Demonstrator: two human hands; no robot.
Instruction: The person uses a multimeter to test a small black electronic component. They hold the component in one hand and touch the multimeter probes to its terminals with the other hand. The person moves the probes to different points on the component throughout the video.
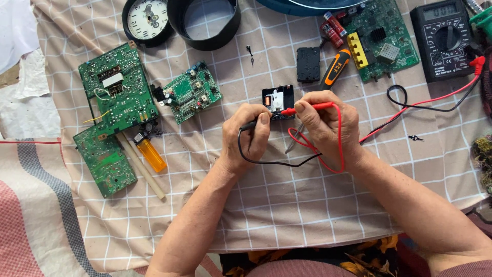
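You're working over a beige checked cloth [287, 205] spread flat, with a striped pink and grey fabric [36, 205] showing at 8 o'clock. Your left hand [249, 136] is curled tight around the black probe [249, 124], and your right hand [325, 123] pinches the red probe [307, 108] between thumb and fingers, both tips meeting at the small black clock movement [278, 100] lying just above your knuckles near the centre. At 2 o'clock the black multimeter [445, 38] sits with its red and black leads [410, 105] looping back to you. Green circuit boards [117, 90] lie at 9 to 10 o'clock beside an orange lighter [151, 155], a clock face [147, 19] at 11, an orange-handled screwdriver [335, 66] at 1. The blue rim [307, 5] at 12 is cut off, and your fingers hide exactly where the probe tips touch.
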